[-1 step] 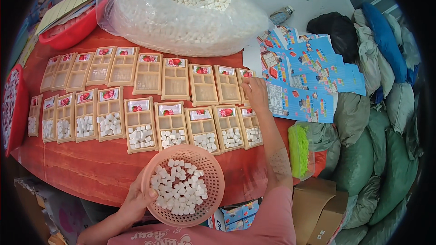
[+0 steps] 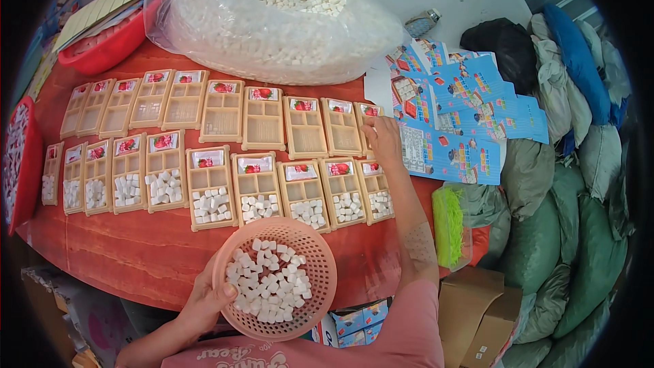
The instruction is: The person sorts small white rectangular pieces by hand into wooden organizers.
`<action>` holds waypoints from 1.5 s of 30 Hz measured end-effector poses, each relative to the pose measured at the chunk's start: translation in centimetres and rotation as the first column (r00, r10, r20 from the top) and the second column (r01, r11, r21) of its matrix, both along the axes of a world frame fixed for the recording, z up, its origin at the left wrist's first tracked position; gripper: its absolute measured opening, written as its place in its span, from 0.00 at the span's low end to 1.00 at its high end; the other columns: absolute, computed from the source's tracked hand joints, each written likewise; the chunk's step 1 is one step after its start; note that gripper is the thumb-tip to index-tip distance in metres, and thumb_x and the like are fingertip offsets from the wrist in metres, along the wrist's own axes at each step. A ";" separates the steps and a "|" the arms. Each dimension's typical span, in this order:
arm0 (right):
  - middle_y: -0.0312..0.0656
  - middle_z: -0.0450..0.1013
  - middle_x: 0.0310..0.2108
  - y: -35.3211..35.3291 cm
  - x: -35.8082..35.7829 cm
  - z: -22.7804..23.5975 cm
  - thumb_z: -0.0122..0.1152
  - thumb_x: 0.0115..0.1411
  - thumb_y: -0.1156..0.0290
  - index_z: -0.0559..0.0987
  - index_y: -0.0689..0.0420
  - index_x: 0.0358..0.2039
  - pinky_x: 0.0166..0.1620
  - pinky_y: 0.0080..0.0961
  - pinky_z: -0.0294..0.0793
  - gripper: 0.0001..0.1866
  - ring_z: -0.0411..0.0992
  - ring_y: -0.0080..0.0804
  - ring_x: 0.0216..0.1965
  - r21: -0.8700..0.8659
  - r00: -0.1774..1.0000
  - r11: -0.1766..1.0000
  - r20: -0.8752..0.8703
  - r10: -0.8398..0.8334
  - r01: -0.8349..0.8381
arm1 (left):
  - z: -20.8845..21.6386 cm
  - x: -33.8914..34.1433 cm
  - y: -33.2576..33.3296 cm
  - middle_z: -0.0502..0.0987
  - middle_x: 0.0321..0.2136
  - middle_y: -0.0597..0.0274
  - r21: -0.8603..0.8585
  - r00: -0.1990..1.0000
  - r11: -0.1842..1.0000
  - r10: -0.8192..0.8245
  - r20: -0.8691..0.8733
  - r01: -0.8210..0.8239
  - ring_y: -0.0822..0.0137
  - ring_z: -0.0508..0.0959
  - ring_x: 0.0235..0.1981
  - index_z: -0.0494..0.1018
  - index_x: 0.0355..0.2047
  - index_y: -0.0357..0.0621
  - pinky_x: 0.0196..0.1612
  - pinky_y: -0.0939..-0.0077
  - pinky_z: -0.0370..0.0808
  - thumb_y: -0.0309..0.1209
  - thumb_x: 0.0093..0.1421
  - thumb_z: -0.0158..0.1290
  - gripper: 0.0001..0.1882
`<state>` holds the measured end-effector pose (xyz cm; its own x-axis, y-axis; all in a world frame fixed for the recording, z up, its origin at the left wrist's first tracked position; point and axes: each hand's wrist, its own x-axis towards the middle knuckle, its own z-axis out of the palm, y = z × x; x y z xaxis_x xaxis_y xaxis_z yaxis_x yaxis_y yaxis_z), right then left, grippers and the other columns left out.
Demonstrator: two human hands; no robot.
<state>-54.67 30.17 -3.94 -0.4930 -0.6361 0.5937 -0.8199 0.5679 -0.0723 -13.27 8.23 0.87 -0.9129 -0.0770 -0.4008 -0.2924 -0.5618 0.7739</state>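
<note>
My left hand grips the rim of a round pink perforated plastic basket, thumb inside. Small white cubes, looking like mini marshmallows, fill part of the basket. At the right end of the far row, my right hand reaches over a beige divided tray. Its fingers are bent together, and whatever they hold is hidden. Far-row trays each carry a strawberry-printed packet, with mostly bare large compartments. In the near row, trays hold the same packets plus white cubes in the large compartment.
Behind the trays lies a big clear plastic bag of white pieces. Blue printed cards are spread at right, beyond a tub of green shreds. Red basins stand left. A cardboard box and stuffed sacks sit at right.
</note>
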 end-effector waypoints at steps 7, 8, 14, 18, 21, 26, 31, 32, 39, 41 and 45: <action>0.44 0.71 0.30 0.1 0.5 -0.4 0.61 0.54 0.72 0.75 0.59 0.32 0.39 0.35 0.70 0.07 0.70 0.44 0.37 -0.167 0.968 0.986 0.248 0.037 0.006 | 0.0 0.0 -0.2 0.63 0.55 0.55 -0.005 1.000 1.000 -0.007 0.023 0.007 0.63 0.63 0.57 0.52 0.62 0.40 0.58 0.66 0.61 0.56 0.48 0.60 0.51; 0.44 0.71 0.30 0.1 0.3 -0.3 0.60 0.54 0.73 0.76 0.60 0.33 0.39 0.32 0.70 0.06 0.71 0.42 0.36 -0.176 0.975 0.984 0.217 0.048 -0.009 | 0.1 0.0 -0.2 0.63 0.55 0.55 0.000 1.000 1.000 -0.007 0.024 0.007 0.63 0.63 0.57 0.51 0.62 0.40 0.58 0.66 0.61 0.56 0.48 0.60 0.51; 0.45 0.72 0.32 0.8 -0.2 -0.3 0.57 0.56 0.73 0.76 0.59 0.33 0.40 0.30 0.71 0.05 0.72 0.41 0.36 -0.297 0.956 0.955 0.285 0.066 0.022 | -0.5 0.0 -0.2 0.63 0.55 0.55 0.020 1.000 1.000 -0.008 0.027 0.008 0.63 0.63 0.57 0.52 0.62 0.40 0.58 0.66 0.61 0.55 0.48 0.61 0.50; 0.43 0.72 0.32 0.8 0.0 -0.3 0.59 0.56 0.70 0.76 0.58 0.32 0.38 0.33 0.71 0.06 0.72 0.42 0.35 -0.232 0.962 0.972 0.271 0.020 0.045 | -0.4 -0.1 -0.1 0.63 0.55 0.55 0.031 1.000 0.999 -0.011 0.026 0.010 0.63 0.63 0.57 0.52 0.62 0.40 0.58 0.66 0.61 0.55 0.48 0.61 0.50; 0.41 0.72 0.32 -0.5 0.9 0.1 0.61 0.54 0.66 0.76 0.56 0.31 0.36 0.36 0.72 0.08 0.72 0.42 0.34 -0.048 0.968 0.997 0.247 -0.043 0.056 | -0.2 0.0 -0.3 0.63 0.55 0.56 0.014 0.999 1.000 -0.011 0.049 0.011 0.63 0.63 0.57 0.52 0.62 0.40 0.58 0.66 0.61 0.54 0.48 0.61 0.49; 0.39 0.71 0.33 0.4 1.0 0.5 0.63 0.52 0.63 0.76 0.55 0.30 0.36 0.37 0.72 0.10 0.72 0.41 0.36 0.000 0.976 0.993 0.187 -0.113 0.115 | -0.1 0.0 0.1 0.64 0.54 0.55 0.044 0.999 0.999 -0.021 0.028 0.020 0.63 0.64 0.56 0.53 0.62 0.39 0.58 0.67 0.61 0.53 0.48 0.61 0.49; 0.38 0.71 0.33 0.4 0.8 0.3 0.63 0.52 0.63 0.77 0.54 0.30 0.38 0.37 0.72 0.10 0.71 0.40 0.39 0.063 0.994 0.997 0.099 -0.049 0.043 | -0.5 0.2 0.0 0.64 0.54 0.55 0.039 0.999 0.999 0.002 0.036 -0.004 0.64 0.66 0.55 0.52 0.61 0.38 0.56 0.67 0.64 0.52 0.48 0.62 0.49; 0.39 0.71 0.34 0.5 0.7 0.1 0.63 0.53 0.64 0.77 0.55 0.31 0.39 0.36 0.72 0.10 0.71 0.41 0.40 0.029 0.990 0.999 0.138 -0.034 0.030 | -0.5 0.2 0.0 0.65 0.54 0.54 0.036 0.999 0.999 0.016 0.036 -0.017 0.64 0.67 0.54 0.52 0.61 0.37 0.55 0.67 0.66 0.51 0.48 0.62 0.49; 0.39 0.75 0.30 2.1 -0.7 -0.3 0.55 0.61 0.64 0.77 0.60 0.37 0.36 0.24 0.71 0.12 0.71 0.27 0.31 -0.326 0.851 0.924 0.525 0.000 0.201 | -0.3 0.1 0.0 0.64 0.54 0.56 0.050 0.999 0.998 -0.024 0.035 0.022 0.63 0.64 0.56 0.52 0.62 0.40 0.57 0.67 0.62 0.52 0.49 0.61 0.48; 0.37 0.74 0.28 2.7 -1.1 -0.1 0.54 0.62 0.64 0.77 0.61 0.37 0.35 0.22 0.70 0.13 0.70 0.23 0.30 -0.356 0.815 0.908 0.579 0.027 0.222 | -0.4 0.1 0.0 0.66 0.54 0.54 0.027 1.000 1.000 0.007 0.027 -0.008 0.65 0.68 0.54 0.53 0.61 0.37 0.55 0.69 0.66 0.50 0.50 0.61 0.47; 0.31 0.72 0.27 2.4 -0.8 0.6 0.54 0.63 0.65 0.78 0.62 0.36 0.34 0.18 0.68 0.12 0.66 0.17 0.29 -0.441 0.694 0.838 0.712 0.108 0.321 | -0.3 0.2 -0.1 0.67 0.53 0.55 0.015 0.999 1.000 0.015 0.035 -0.016 0.65 0.68 0.53 0.53 0.61 0.38 0.54 0.69 0.66 0.51 0.49 0.61 0.47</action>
